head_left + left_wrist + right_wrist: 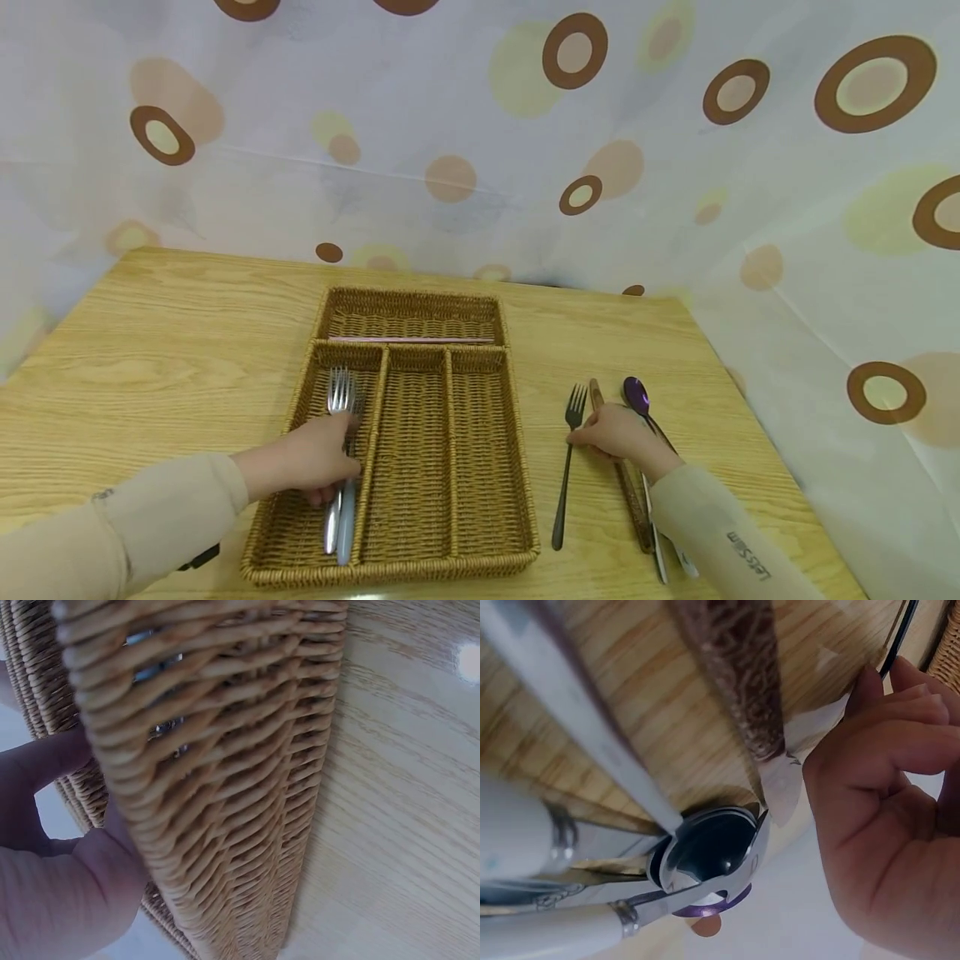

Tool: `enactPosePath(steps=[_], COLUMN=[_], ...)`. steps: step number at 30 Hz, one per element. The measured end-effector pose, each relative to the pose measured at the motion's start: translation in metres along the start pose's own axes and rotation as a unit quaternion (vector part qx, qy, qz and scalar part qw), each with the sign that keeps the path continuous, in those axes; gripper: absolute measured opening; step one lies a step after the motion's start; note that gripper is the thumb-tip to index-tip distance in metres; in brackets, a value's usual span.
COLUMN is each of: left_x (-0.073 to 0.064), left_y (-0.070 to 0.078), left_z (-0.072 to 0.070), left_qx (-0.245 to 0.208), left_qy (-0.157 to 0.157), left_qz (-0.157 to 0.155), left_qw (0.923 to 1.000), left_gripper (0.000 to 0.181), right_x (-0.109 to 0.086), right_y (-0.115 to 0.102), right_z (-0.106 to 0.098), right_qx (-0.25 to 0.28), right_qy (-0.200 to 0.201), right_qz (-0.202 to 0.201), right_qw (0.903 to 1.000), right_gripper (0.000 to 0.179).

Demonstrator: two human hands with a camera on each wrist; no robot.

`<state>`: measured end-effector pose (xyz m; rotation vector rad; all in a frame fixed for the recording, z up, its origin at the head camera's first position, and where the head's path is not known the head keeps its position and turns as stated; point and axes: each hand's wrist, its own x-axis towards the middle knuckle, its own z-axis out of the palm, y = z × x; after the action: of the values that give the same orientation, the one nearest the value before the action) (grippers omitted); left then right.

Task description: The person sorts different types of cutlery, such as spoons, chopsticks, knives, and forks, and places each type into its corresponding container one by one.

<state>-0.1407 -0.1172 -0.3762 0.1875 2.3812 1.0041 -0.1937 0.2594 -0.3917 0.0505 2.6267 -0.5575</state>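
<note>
In the left compartment of the wicker cutlery tray (480, 569), silver forks (340, 390) lie lengthwise, one with a pale blue handle (346, 525). My left hand (318, 454) reaches over the tray's left wall and grips them around the middle. In the left wrist view, the tray's woven side (225, 765) hides most of them and the fingertips. Right of the tray, a black fork (561, 508) lies on the table, tines away from me. My right hand (618, 433) pinches its neck between thumb and finger; the right wrist view shows fingertips (866, 686) at its dark shaft.
Beside the right hand lie a utensil with a carved brown handle (637, 508), a purple spoon (636, 393) and several light-handled pieces (555, 934), partly under the forearm. A thin pinkish stick (412, 340) lies in the tray's back compartment. A patterned cloth (450, 125) hangs behind the table.
</note>
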Motion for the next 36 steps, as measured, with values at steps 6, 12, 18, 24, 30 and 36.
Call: enactPosePath(steps=[6, 12, 18, 24, 30, 36], left_x=[-0.003, -0.004, -0.004, -0.004, -0.002, -0.002], left_y=[0.006, 0.008, 0.006, 0.004, 0.004, 0.006], left_z=[-0.006, -0.008, -0.008, -0.010, -0.013, -0.015], left_qx=[0.013, 0.007, 0.001, -0.014, -0.051, -0.095], left_qy=[0.014, 0.018, 0.025, 0.042, 0.046, 0.042], left_qz=[0.006, 0.005, 0.008, 0.011, 0.015, 0.025], left_qw=[0.9998, 0.9998, 0.9996, 0.9990, 0.9976, 0.9943], left_gripper=[0.049, 0.046, 0.046, 0.039, 0.025, 0.019], right_x=[-0.001, 0.003, 0.005, 0.002, 0.001, 0.004], right_y=[-0.006, -0.008, -0.005, -0.011, -0.016, -0.016], right_z=[0.001, 0.002, 0.001, -0.004, -0.006, -0.011], right_qx=[-0.038, -0.024, 0.009, -0.009, 0.029, 0.124], right_qy=[0.012, 0.002, -0.026, -0.066, -0.096, -0.120], right_qz=[0.009, 0.014, 0.021, 0.006, -0.010, -0.017], right_qw=[0.9992, 0.9996, 0.9994, 0.9978, 0.9949, 0.9848], right_gripper=[0.034, 0.041, 0.041, 0.039, 0.043, 0.042])
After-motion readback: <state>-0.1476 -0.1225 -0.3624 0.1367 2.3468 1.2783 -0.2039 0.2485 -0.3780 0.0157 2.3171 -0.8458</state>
